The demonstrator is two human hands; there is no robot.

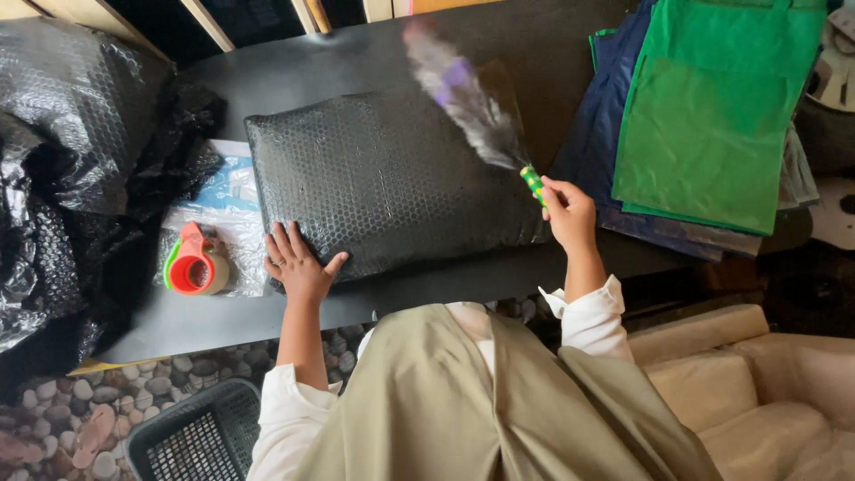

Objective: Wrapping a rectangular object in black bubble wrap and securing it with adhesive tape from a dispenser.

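The left hand (298, 264) lies spread flat on the near edge of the black bubble-wrapped parcel (392, 183), steadying it on the dark worktop (303, 76), while the right hand (567, 211) pinches the feather duster (472, 102) by its green handle (feathers blurred over the parcel's far corner).

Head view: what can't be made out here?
- Feather duster: head smeared by motion blur; the right hand covers part of its green handle.
- Black bubble-wrapped parcel: contents hidden by the wrap; the left hand rests on its corner.
- Plastic packet: partly under the parcel and the tape dispenser.
- Black basket: cut off by the bottom edge.
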